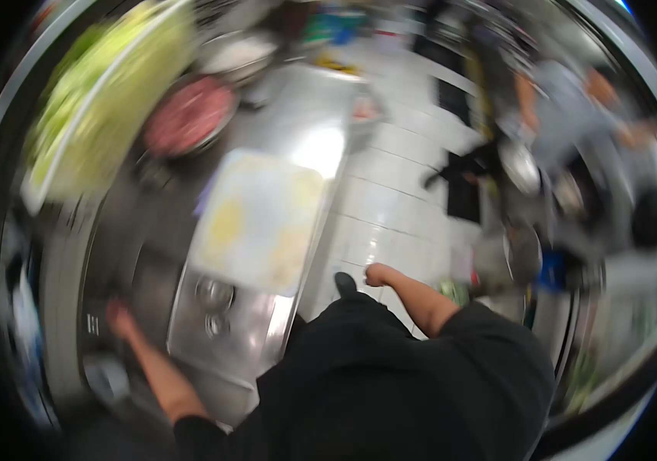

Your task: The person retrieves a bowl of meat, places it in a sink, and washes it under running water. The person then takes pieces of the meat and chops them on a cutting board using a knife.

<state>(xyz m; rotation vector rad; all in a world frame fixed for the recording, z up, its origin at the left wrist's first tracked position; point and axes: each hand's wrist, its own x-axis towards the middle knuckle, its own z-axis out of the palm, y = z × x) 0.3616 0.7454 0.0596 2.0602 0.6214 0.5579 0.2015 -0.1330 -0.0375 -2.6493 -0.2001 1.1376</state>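
Bin (36, 195) of green leaves (75, 86), bowl (209, 141) of reddish meat (190, 114), beyond the table's (250, 342) left edge.
Left hand (119, 318) too blurred to tell; right hand (377, 275) looks curled, seemingly empty.

Single head-worn view, directed steeply downward and forward from above the wearer's torso (398, 376), which fills the lower centre at close range. The left hand (119, 319) and right hand (378, 274) fall within the field; the metal counter (294, 104) and tiled floor (398, 157) extend away toward the upper edge, with another person (567, 107) farther off at upper right. The wide field bends at its margins (its corners are black), and blur softens much of it.
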